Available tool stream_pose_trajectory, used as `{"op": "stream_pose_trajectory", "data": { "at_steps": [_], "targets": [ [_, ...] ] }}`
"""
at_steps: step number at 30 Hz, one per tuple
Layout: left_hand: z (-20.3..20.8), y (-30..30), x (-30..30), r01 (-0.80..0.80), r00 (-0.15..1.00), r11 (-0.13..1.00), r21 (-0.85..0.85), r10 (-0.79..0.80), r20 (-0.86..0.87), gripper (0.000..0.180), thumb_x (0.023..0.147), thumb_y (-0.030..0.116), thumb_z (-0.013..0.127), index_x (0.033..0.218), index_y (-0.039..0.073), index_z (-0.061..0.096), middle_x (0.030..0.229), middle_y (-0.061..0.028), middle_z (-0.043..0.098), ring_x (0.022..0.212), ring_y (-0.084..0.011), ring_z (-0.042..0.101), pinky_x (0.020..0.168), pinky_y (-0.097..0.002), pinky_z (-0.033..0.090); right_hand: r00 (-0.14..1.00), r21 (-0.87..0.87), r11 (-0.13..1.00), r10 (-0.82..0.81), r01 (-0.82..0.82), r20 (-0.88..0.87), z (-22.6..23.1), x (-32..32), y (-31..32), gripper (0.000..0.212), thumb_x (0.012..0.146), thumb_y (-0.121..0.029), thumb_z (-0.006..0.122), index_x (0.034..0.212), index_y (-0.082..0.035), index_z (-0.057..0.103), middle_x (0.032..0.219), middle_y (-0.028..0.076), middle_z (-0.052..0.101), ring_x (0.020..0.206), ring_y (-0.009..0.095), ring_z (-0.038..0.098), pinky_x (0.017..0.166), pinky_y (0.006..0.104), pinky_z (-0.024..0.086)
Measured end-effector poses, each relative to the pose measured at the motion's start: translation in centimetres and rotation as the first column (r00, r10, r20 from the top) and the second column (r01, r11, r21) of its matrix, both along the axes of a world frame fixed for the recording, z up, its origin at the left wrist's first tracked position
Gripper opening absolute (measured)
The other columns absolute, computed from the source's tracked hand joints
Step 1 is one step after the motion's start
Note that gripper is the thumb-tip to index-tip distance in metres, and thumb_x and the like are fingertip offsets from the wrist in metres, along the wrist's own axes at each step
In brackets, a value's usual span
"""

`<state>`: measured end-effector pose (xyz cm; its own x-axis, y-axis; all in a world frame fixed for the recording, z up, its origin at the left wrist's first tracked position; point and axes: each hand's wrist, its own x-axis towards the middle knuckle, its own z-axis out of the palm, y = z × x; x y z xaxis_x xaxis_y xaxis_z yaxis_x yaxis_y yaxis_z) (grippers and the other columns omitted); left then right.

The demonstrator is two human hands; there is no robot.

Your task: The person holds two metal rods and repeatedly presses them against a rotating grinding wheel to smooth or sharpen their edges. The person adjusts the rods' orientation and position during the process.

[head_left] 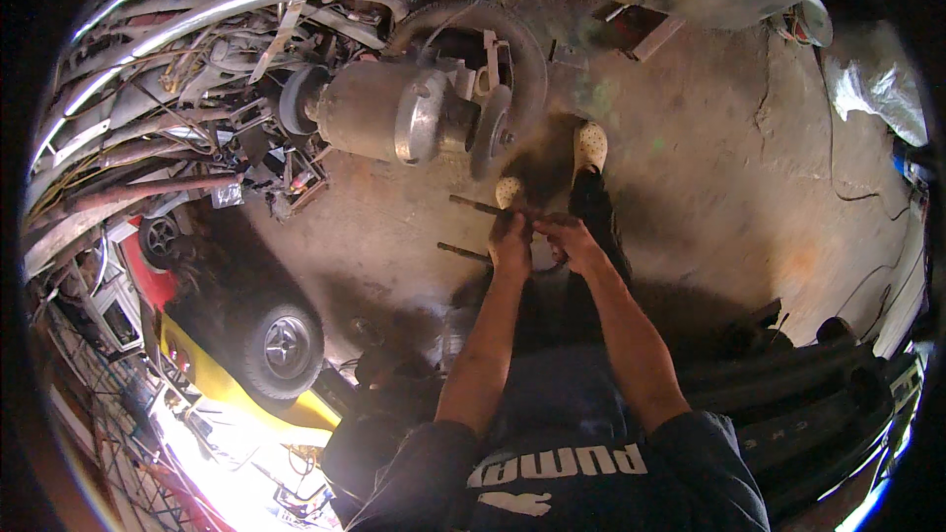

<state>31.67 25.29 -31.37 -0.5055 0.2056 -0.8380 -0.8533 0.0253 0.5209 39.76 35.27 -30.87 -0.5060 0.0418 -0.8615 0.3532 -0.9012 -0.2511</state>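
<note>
The left hand [510, 244] is gripping an upper rod [475, 206], dark and thin, with its fingers curling closed around the right end, while the other end is pointing left, over the floor [709, 197]. A lower rod [463, 252], also dark, is lying roughly parallel below it, its right end disappearing at the left wrist; whether the two are joining into one tool, I cannot tell. The right hand [570, 236] is meeting the left in front of the body, its fingers bending inward close to the left thumb; what they are gripping, if anything, I cannot tell, as the hands are hiding it.

Both pale shoes [590, 146] are showing beyond the hands. Ahead and to the left, a grinder [365, 110] is sitting on the floor, a wheel standing at each end, with a tyre [537, 49] lying behind it. Metal tubes [187, 32] are piling up at the far left, and a yellow panel [209, 374] is lying below them beside a small wheel [284, 350].
</note>
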Motion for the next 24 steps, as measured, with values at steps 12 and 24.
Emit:
{"op": "stream_pose_trajectory", "data": {
  "at_steps": [12, 24],
  "targets": [
    [0.3, 2.5, -0.3, -0.003, 1.0, 1.0, 0.027, 0.004, -0.012, 0.02, 0.082, 0.013, 0.057, 0.099, 0.004, 0.051, 0.093, -0.0059, 0.056, 0.091, -0.0204, 0.055, 0.081, -0.0339, 0.046, 0.829, -0.033, 0.83, -0.555, 0.557, 0.065, 0.6, 1.5, -3.0, 0.02, 0.082, -0.024, 0.06, 0.088, -0.006, 0.054, 0.061, -0.003, 0.042, 0.054, 0.007, 0.041, 0.049, 0.0232, 0.035],
    [-1.0, 1.3, -1.6, 0.116, 0.993, 0.993, 0.036, -0.116, -0.016, 0.034, 0.087, 0.015, 0.05, 0.117, 0.001, 0.043, 0.109, -0.0101, 0.052, 0.103, -0.0225, 0.05, 0.092, -0.0351, 0.04, 0.736, -0.014, 0.744, -0.657, 0.668, 0.164, 0.0, -1.7, -3.7, 0.019, 0.082, -0.024, 0.059, 0.082, -0.004, 0.057, 0.049, -0.004, 0.038, 0.038, 0.005, 0.03, 0.036, 0.0224, 0.023]
  ]
}}
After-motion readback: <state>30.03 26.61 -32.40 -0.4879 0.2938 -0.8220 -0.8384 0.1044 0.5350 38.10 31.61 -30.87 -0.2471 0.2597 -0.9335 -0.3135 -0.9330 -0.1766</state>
